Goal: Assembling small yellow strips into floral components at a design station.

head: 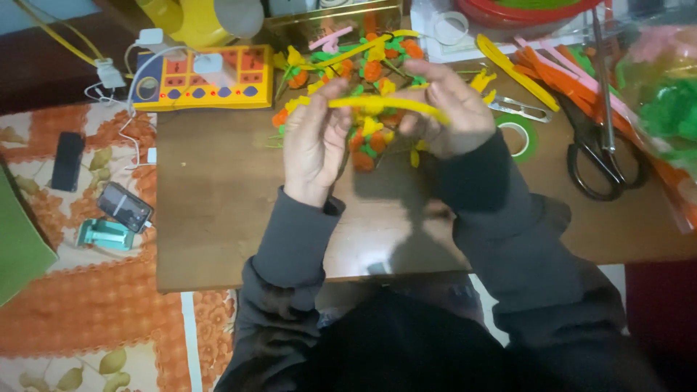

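Your left hand (314, 141) and right hand (449, 109) each pinch an end of a yellow pipe cleaner (385, 105), stretched straight above a pile of finished orange and yellow flowers (367, 72). This stem looks unshaped. Bare surface (218, 189) lies open toward you; scissors (599, 138) and green tape (519, 136) crowd your right.

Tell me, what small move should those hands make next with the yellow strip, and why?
Probably bend it: the left hand and right hand pinch the yellow strip straight between them, above a pile of finished flowers whose pieces are curled.
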